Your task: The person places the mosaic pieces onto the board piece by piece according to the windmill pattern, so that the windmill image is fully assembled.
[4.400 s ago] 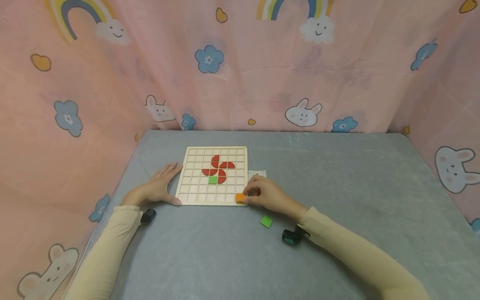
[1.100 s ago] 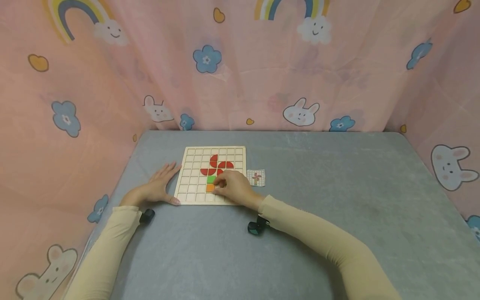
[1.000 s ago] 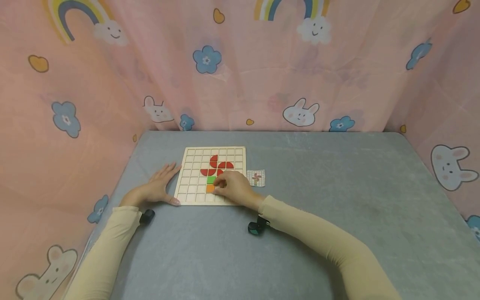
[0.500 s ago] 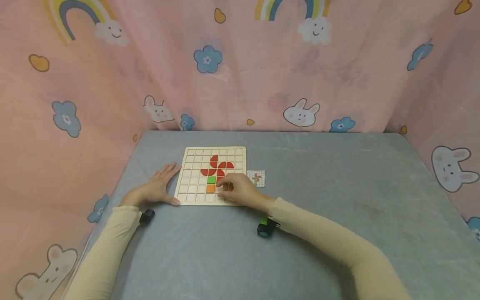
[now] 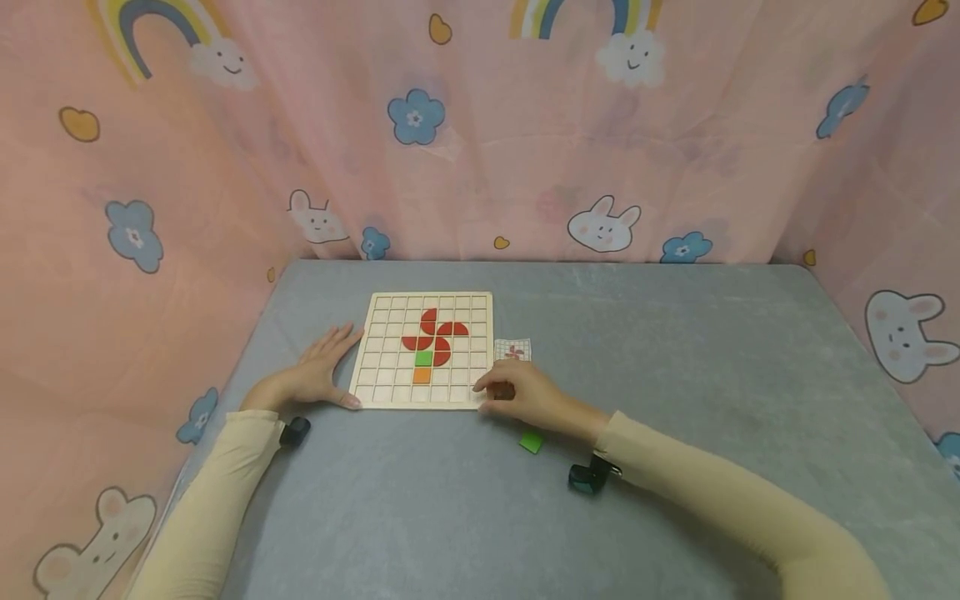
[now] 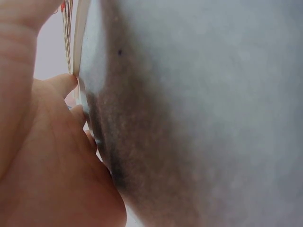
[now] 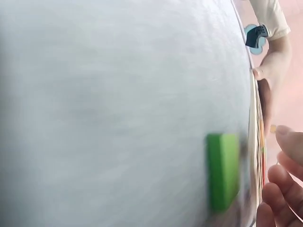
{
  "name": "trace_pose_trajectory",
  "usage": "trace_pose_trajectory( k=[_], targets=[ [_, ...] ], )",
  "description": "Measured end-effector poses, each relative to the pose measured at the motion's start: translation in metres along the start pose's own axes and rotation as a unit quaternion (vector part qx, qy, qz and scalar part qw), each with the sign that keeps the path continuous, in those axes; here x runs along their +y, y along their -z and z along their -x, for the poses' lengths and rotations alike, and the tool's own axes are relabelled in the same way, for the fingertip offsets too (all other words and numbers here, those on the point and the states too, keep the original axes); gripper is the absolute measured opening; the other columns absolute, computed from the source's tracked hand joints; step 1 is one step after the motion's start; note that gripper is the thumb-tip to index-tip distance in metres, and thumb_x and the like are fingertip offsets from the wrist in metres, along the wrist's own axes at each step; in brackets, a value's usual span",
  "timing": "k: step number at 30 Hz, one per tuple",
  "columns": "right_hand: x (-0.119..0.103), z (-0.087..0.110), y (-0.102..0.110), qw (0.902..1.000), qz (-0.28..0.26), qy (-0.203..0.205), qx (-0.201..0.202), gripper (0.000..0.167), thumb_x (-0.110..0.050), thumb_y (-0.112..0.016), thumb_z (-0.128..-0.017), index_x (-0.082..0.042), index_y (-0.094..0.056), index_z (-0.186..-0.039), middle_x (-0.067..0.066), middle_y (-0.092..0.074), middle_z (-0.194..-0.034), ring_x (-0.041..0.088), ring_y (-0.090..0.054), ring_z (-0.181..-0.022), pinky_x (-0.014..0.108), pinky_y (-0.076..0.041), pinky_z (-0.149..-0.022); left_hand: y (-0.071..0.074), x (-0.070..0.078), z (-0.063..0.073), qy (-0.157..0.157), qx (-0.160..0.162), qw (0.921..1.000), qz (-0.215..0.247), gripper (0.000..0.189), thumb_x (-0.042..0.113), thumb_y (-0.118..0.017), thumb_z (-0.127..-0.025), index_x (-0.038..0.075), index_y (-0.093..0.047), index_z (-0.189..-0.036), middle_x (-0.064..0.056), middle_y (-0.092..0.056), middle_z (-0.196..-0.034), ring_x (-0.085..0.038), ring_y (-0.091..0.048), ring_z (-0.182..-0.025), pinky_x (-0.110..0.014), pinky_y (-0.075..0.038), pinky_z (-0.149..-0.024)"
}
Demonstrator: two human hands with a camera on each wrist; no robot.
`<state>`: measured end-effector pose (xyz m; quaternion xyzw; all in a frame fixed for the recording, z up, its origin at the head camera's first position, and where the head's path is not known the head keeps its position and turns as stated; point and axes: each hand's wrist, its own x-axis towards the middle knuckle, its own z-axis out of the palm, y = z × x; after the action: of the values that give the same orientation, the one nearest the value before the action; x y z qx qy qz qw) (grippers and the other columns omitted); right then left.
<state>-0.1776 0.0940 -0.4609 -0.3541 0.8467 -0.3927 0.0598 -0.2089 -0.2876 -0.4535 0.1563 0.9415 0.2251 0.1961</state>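
Observation:
In the head view a pale wooden grid board lies on the table. My left hand rests at its left edge, fingers straight and thumb spread to the near corner. Several red curved tiles form a pinwheel on the board. A green square tile sits below them, and under it an orange square tile. My right hand hovers over the board's near right corner, thumb and index finger apart with nothing between them. A loose green tile lies on the table just below it, also seen as a green block in the right wrist view.
A small printed card with a pinwheel pattern lies right of the board, partly hidden by the right hand. The grey table extends to the right. A pink patterned curtain stands behind it and at both sides.
The orange tile went from the board's near right corner to below the green tile, carried by my right hand. That hand has let go and moved right. The left hand has stayed.

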Motion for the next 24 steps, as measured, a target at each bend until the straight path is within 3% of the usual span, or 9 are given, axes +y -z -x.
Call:
trace_pose_trajectory(
  k=[11,19,24],
  targets=[
    [0.017,0.041,0.023,0.9987,-0.041,0.002,-0.031,0.029,-0.022,-0.082,-0.080,-0.012,-0.075,-0.107,0.001,-0.072,-0.102,0.011,-0.064,-0.093,0.025,-0.055,-0.082,0.000,0.004,0.001,0.003,-0.002,1.0000,0.004,0.133,0.049,-0.090,-0.062,0.010,-0.009,-0.160,-0.020,0.003,-0.168,-0.046,0.007,-0.153,-0.069,0.000,-0.120],
    [0.031,0.058,0.038,0.9963,-0.017,0.024,-0.080,0.033,-0.027,-0.083,-0.077,-0.018,-0.077,-0.109,-0.004,-0.070,-0.105,0.011,-0.059,-0.102,0.027,-0.048,-0.091,0.000,0.003,0.000,0.006,0.001,1.0000,0.007,0.133,0.048,-0.090,-0.062,0.011,-0.009,-0.160,-0.018,0.003,-0.168,-0.045,0.008,-0.154,-0.069,0.000,-0.120],
    [0.035,0.061,0.042,0.9935,-0.020,0.014,-0.111,0.038,-0.030,-0.084,-0.075,-0.023,-0.076,-0.112,-0.007,-0.066,-0.110,0.008,-0.054,-0.108,0.028,-0.045,-0.095,0.001,0.004,0.001,0.002,-0.001,1.0000,0.000,0.132,0.048,-0.090,-0.062,0.010,-0.010,-0.160,-0.019,0.002,-0.168,-0.046,0.007,-0.154,-0.070,-0.001,-0.120]
  ],
)
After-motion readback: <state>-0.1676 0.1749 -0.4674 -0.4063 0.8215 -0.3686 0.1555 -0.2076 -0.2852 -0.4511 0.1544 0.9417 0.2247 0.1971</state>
